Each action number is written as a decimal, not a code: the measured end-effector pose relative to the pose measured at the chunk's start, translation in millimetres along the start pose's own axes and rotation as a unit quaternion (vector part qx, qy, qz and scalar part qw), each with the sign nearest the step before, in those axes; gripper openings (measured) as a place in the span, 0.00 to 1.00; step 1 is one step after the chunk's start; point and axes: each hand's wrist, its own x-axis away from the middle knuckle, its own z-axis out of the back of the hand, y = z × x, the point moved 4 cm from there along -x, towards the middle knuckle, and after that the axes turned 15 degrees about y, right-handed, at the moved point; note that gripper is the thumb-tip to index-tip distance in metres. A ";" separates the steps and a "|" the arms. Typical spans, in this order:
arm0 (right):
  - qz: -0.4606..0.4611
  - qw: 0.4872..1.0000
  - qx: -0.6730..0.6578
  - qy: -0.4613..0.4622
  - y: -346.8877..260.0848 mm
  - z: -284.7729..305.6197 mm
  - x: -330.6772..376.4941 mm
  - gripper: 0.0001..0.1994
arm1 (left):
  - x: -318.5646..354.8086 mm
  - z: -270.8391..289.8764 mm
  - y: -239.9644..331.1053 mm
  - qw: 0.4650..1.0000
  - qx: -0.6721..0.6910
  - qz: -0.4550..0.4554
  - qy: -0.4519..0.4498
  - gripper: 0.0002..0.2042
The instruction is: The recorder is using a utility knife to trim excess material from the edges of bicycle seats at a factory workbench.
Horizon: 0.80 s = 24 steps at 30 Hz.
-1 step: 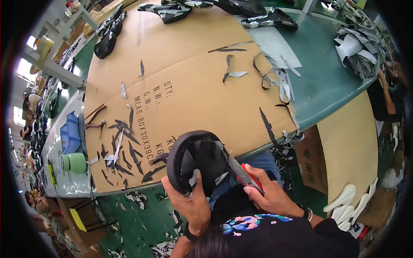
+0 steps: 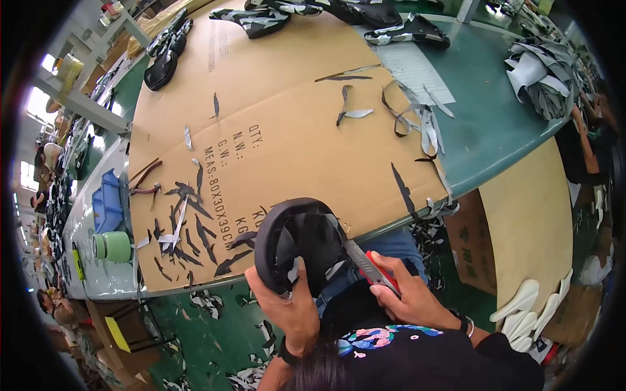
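Note:
My left hand (image 2: 291, 317) grips the near left side of a black padded bicycle saddle (image 2: 264, 244), its hollow underside turned up. The thumb presses inside, beside grey and black flaps of covering. In my right hand (image 2: 412, 294) is a red utility knife (image 2: 379, 274), fingers wrapped round its handle. Its metal blade points up and left and reaches the saddle's right edge; whether the tip cuts into material cannot be made out. The saddle is tilted over the table's near edge, in front of my body.
Brown cardboard (image 2: 313, 150) covers much of the green table (image 2: 482, 150). Dark scraps (image 2: 205, 241) and pliers (image 2: 149, 177) lie on its left. Camouflage saddles (image 2: 411, 31) stand at the back, near a grey stack (image 2: 541, 75). Left are a blue bin (image 2: 107, 202) and green jar (image 2: 112, 247).

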 end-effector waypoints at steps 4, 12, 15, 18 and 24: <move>0.129 0.981 -0.007 0.143 0.1 11.7 -4.4 0.29 | 8.6 10.7 -7.5 0.992 -0.074 -0.105 -0.016 0.17; 0.469 0.864 0.009 0.183 -62.4 -10.8 -84.8 0.36 | 7.5 9.8 -0.8 0.979 -0.118 -0.129 -0.105 0.21; 0.476 0.838 0.058 0.260 -82.8 9.6 -97.0 0.37 | -11.1 0.4 -4.0 0.977 -0.148 -0.022 -0.154 0.22; 0.500 0.757 0.101 0.409 -103.2 42.1 -115.1 0.39 | -26.9 -14.5 15.4 0.982 -0.095 -0.030 -0.160 0.23; 0.369 0.727 0.073 0.574 -104.8 191.2 -124.5 0.32 | -96.6 -31.9 23.5 0.954 0.105 0.171 -0.224 0.21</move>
